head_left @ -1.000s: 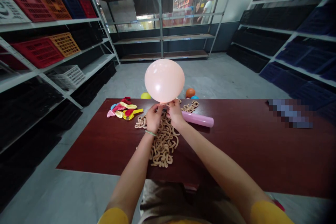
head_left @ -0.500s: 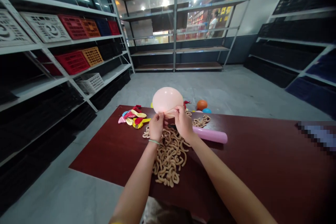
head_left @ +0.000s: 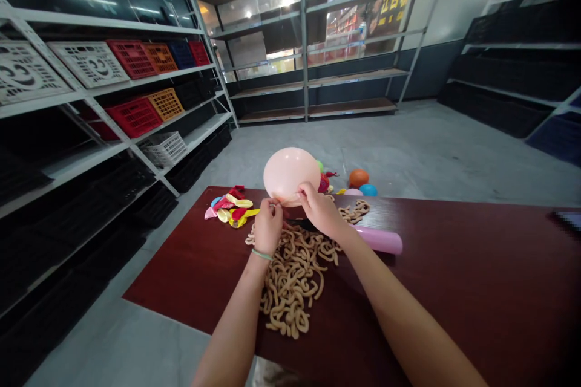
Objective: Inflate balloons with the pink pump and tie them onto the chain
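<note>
A pale pink inflated balloon (head_left: 290,174) is held up over the far part of the table. My left hand (head_left: 269,227) pinches its neck from the left, with a green band round the wrist. With closed fingertips, my right hand (head_left: 320,208) grips the stretched rubber at the balloon's lower right. Beneath my hands lies a heap of tan, curled, noodle-like pieces (head_left: 290,281). A pink-purple cylinder (head_left: 379,240), perhaps a balloon pump, lies right of the heap, partly behind my right wrist. To the left are several flat, uninflated balloons (head_left: 231,207) in mixed colours.
Past the dark red table's (head_left: 454,266) far edge, an orange balloon (head_left: 358,178) and a blue balloon (head_left: 369,190) show among others. Shelving with red crates (head_left: 134,116) and a white crate (head_left: 166,148) stands left. A metal rack (head_left: 305,36) is at the back.
My hands have drawn a little apart at the balloon's neck, the right one moving rightward and the left slightly leftward. The camera view has shifted slightly.
</note>
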Demonstrator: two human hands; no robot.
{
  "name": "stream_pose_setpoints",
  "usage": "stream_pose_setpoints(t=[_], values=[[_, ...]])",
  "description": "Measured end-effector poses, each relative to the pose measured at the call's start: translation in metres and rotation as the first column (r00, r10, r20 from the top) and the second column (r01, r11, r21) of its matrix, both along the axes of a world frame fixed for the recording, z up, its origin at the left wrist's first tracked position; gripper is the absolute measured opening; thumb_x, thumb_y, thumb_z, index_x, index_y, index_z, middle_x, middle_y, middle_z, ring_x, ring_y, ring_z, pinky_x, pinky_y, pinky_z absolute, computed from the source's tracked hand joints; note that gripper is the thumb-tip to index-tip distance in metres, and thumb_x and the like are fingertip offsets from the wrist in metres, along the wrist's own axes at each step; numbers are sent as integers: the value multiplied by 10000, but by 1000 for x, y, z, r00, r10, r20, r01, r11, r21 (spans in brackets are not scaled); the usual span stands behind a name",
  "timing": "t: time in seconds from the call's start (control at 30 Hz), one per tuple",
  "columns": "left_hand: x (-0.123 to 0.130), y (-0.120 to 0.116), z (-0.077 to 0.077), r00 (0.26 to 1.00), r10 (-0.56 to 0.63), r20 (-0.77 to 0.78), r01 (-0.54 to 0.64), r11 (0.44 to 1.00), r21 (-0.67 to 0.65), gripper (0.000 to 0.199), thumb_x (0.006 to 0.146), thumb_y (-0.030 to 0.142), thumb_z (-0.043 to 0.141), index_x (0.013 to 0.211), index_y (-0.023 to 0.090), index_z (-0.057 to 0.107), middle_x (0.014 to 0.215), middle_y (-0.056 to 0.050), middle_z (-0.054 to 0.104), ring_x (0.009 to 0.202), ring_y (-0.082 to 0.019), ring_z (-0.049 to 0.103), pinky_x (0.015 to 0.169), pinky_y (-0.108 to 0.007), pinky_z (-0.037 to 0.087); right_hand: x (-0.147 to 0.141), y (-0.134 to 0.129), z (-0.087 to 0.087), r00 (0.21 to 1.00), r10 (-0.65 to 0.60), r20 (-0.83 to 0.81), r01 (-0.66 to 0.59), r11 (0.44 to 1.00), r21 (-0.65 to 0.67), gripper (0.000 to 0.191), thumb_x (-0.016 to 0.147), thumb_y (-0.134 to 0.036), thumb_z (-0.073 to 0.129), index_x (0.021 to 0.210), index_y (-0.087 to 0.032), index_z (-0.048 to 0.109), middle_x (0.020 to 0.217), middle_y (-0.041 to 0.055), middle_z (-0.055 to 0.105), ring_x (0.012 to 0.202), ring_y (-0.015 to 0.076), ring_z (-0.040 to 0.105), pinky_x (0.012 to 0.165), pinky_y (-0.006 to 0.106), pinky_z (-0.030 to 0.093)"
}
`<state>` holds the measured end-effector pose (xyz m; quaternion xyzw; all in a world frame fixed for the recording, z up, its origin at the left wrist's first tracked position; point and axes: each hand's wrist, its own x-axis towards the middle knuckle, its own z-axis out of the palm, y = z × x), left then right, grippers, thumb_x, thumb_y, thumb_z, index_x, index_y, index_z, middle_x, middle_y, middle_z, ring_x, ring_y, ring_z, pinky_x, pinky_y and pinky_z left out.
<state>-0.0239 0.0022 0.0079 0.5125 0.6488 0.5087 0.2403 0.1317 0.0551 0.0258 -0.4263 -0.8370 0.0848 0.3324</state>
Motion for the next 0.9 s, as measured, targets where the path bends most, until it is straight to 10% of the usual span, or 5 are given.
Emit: stream_pose_setpoints(t=[0.3,0.57,0.9], values=[[12,-3,-7,974,-193,118,190,981,37,286,894,277,475,1160,217,560,635,34,605,437,-99,519,444,-204,390,12,10,-2,993,65,-97,-69,997,-38,222,1013,-341,320,1101,-226,489,883,37,673,688,178,627,607,259,348],[7,-1,2,750,-442,493,525,850,-36,316,828,417,639,997,154,589,708,3,648,518,-86,581,513,-201,469,20,12,3,986,101,-131,-114,989,-96,216,1005,-368,346,1102,-248,497,912,31,674,692,167,601,607,270,353],[9,1,-4,839,-363,405,434,895,-97,330,836,487,609,854,158,594,665,-13,668,514,-111,606,527,-220,470,23,5,22,877,239,-417,-374,884,-280,113,908,-328,524,952,-247,459,774,-32,588,698,133,555,640,273,417]])
